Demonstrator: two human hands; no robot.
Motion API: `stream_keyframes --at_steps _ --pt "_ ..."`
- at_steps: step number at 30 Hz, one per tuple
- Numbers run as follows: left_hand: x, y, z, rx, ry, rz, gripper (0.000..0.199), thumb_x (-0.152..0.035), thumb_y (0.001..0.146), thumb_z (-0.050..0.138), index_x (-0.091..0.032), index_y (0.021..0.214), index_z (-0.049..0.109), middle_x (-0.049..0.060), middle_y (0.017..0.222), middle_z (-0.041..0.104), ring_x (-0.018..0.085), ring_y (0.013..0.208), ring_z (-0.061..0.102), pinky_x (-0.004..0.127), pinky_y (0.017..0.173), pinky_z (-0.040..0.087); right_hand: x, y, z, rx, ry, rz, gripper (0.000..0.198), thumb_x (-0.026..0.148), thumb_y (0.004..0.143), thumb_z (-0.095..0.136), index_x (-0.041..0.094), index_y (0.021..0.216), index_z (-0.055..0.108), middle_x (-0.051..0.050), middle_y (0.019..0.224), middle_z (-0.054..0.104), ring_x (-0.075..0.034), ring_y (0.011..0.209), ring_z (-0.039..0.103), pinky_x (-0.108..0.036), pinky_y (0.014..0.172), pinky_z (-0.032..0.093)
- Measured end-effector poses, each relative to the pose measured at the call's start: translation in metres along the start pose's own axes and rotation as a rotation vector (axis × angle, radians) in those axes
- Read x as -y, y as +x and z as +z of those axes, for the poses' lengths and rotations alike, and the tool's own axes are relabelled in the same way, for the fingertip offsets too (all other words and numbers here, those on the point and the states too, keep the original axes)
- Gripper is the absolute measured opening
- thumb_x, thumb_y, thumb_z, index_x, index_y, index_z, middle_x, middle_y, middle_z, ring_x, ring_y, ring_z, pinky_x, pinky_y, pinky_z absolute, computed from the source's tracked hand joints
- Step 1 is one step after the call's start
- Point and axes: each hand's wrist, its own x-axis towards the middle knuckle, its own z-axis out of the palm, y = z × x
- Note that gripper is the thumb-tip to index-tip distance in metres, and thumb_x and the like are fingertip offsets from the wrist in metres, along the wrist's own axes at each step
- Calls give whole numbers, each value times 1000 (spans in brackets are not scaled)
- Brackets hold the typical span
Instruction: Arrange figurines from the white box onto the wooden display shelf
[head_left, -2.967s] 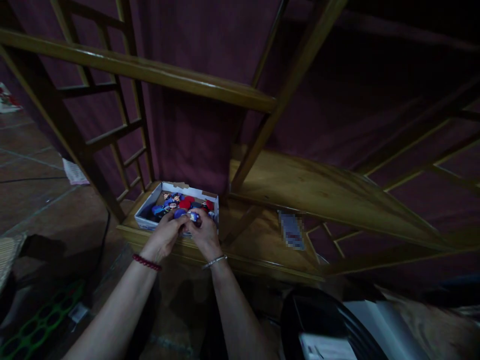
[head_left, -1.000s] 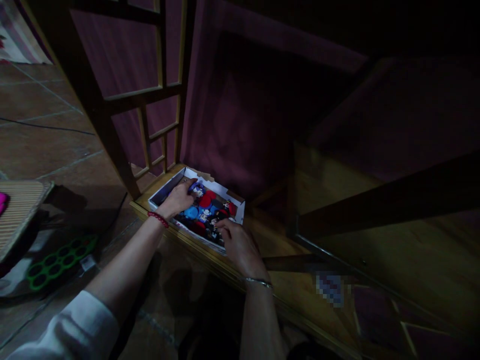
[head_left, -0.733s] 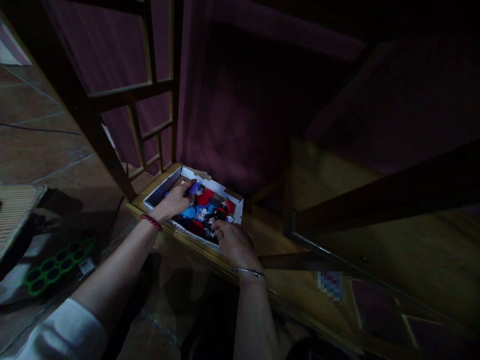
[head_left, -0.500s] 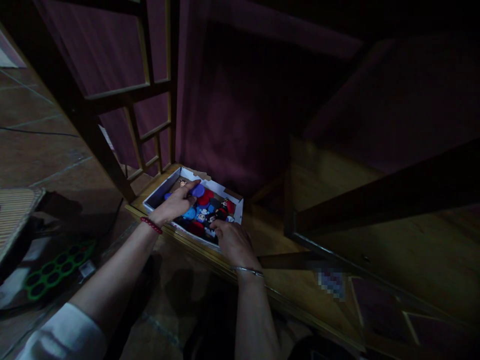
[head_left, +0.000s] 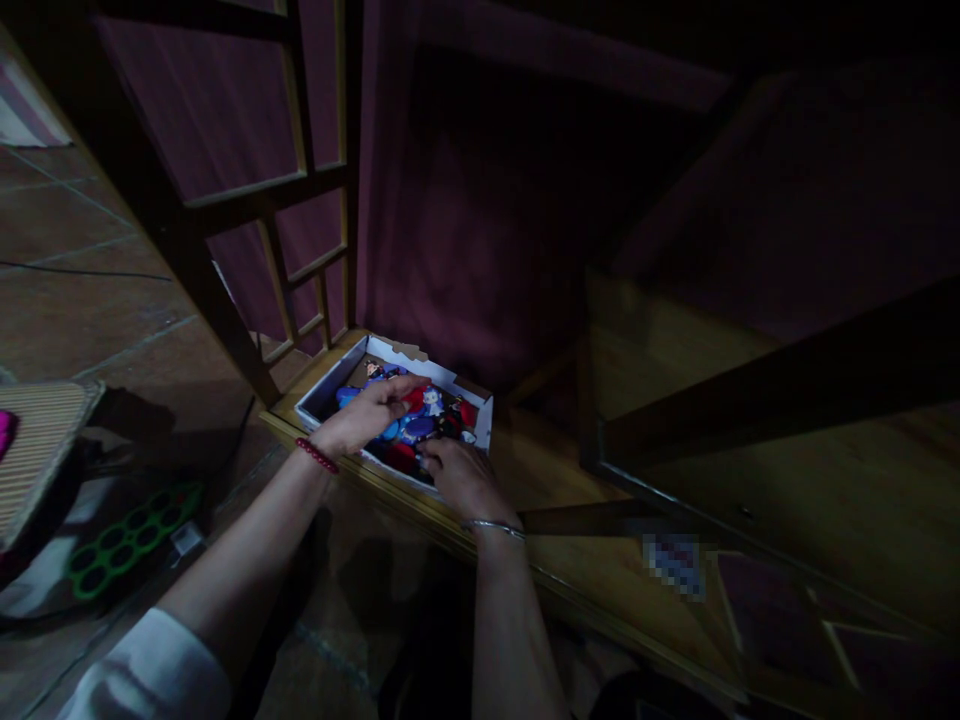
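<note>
Purple curtain (head_left: 199,100) behind wooden lattice (head_left: 247,203)

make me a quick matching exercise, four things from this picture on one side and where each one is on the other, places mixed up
Things
1. beaded bracelet
2. metal bangle
3. box
4. green rack

Places
A. on the wooden ledge
B. on the wrist of the right hand
C. in the picture's lower left
D. on the wrist of the left hand

Pairs: 1-D, 2-B, 3-A, 4-C
</note>
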Motion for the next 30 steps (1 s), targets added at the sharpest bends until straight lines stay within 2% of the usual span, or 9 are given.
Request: stream_keyframes --at_steps 2,5,8,12,16,19,23,30 --pt "-1 0 -6 -9 70 -41 42 -17 76 44 -16 118 49 4 116 56 16 104 51 28 86 43 2 1 0 25 -3 19 28 21 78 46 28 99 63 -2 101 65 -16 95 57 -23 79 39" --pt "5 0 -22 -146 210 -97 40 -18 77 42 -13 116 50 6 116 56 16 101 54 26 83 44 3 0 -1 54 14 39 26 21 79 45 28 97 63 -2 98 65 -16 93 58 -23 77 39" --pt "10 -3 -39 -241 524 -95 40 -17 74 43 -16 113 54 4 113 59 17 102 53 26 85 42 3 0 -1 36 48 39 26 21 79 46 27 98 62 -3 96 66 -15 90 59 -23 74 40" --pt "4 -13 -52 -219 797 -149 41 -17 74 41 -21 111 56 1 103 63 17 97 56 23 82 42 3 1 0 2 93 23 27 18 76 49 23 99 61 -2 99 64 -14 92 57 -21 78 39" --pt "-2 -19 -57 -209 907 -211 41 -11 71 39 -20 105 59 3 97 65 16 91 58 22 76 43 1 1 2 -20 44 -2 26 19 76 49 21 99 63 -5 106 60 -17 99 53 -24 84 37" --pt "1 -21 -59 -174 1001 -227 41 -8 65 42 -21 99 61 4 91 66 17 86 59 23 72 43 -1 2 2 -2 6 -30 23 22 78 47 22 92 65 -5 100 62 -17 92 55 -24 79 38" --pt "0 -23 -55 -77 1103 -252 32 -15 64 45 -26 89 63 2 86 66 19 82 60 27 69 44 -1 3 2 -4 5 -21 23 21 79 44 24 87 66 -4 94 62 -15 87 55 -23 76 37" --pt "-5 -21 -41 31 1176 -274 36 -31 74 42 -35 107 57 2 97 64 21 90 58 32 76 44 -1 1 1 -9 44 -48 21 21 81 42 22 85 63 -2 91 61 -12 83 54 -21 73 34"
